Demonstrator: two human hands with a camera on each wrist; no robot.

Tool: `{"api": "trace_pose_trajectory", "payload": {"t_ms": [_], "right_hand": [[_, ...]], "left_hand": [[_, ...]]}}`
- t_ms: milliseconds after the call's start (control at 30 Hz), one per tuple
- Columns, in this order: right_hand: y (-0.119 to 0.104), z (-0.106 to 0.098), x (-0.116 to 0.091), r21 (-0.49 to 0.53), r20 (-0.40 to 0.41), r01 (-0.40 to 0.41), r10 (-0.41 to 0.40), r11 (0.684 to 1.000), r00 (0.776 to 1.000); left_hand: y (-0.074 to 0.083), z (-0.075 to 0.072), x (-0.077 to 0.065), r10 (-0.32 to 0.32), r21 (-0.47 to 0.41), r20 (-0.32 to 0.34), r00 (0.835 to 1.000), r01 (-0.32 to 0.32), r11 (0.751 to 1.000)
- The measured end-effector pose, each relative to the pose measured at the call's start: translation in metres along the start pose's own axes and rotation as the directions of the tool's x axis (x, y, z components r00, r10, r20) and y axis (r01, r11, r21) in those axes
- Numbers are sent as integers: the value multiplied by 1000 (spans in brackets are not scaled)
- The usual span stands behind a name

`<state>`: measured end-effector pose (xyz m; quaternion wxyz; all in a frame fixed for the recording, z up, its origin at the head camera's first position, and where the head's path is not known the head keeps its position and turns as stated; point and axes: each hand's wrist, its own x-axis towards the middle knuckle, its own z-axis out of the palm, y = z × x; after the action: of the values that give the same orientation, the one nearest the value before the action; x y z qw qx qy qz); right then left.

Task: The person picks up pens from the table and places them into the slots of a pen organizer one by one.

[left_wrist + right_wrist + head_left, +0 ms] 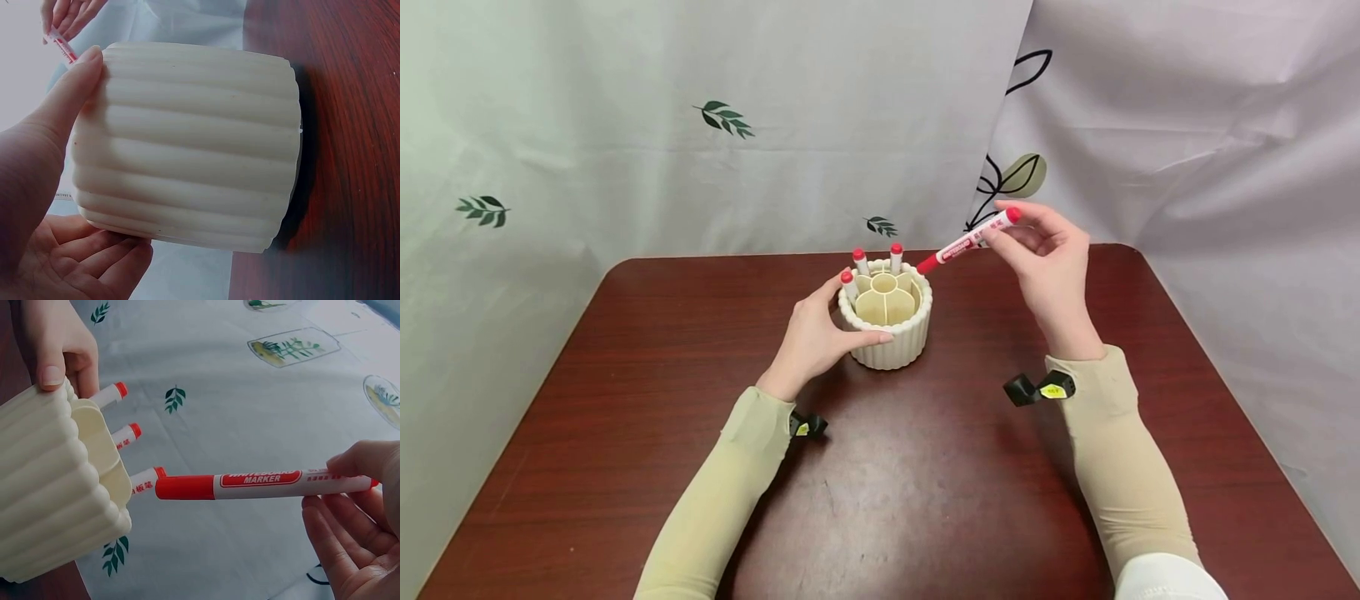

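Note:
A cream, ribbed pen holder [891,348] with several petal-shaped compartments around a round middle one stands near the table's far edge. My left hand [812,337] grips it from the left, thumb across the near rim and fingers around the far side. Three red-capped markers stand in it: a left one [850,287], a back one [861,265] and a right one [896,261]. Above and right of the holder, my right hand [1054,271] pinches a white and red whiteboard marker [262,485] near its tail end. This marker slants, its red cap lower and close to the holder's rim.
The dark red-brown wooden table [925,508] has rounded far corners. Behind it hangs a pale curtain [820,100] with leaf prints. A small black camera [1037,389] sits on the right wrist, and another black camera [808,426] on the left.

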<state>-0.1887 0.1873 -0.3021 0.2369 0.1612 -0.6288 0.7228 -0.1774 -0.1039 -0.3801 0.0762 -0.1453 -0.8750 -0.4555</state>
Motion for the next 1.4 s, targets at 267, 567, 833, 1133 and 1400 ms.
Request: {"api": "trace_pose_trajectory", "payload": {"t_ms": [267, 567, 833, 1133, 1400], "right_hand": [[7, 9, 5, -47, 63, -45, 47, 998, 997], [27, 18, 3, -254, 170, -96, 142, 962, 975], [42, 29, -1, -332, 287, -103, 204, 938, 936], [54, 36, -3, -421, 343, -109, 269, 901, 900], [55, 37, -4, -422, 365, -114, 284, 900, 887]], "left_hand": [[0, 0, 1, -3, 3, 3, 1000, 3, 1000], [0, 0, 0, -12, -4, 5, 1000, 12, 1000], [-1, 0, 0, -1, -21, 6, 1000, 1, 1000], [1, -1, -1, -3, -19, 13, 1000, 3, 1000], [1, -1, -1, 4, -22, 10, 1000, -4, 1000]]}}
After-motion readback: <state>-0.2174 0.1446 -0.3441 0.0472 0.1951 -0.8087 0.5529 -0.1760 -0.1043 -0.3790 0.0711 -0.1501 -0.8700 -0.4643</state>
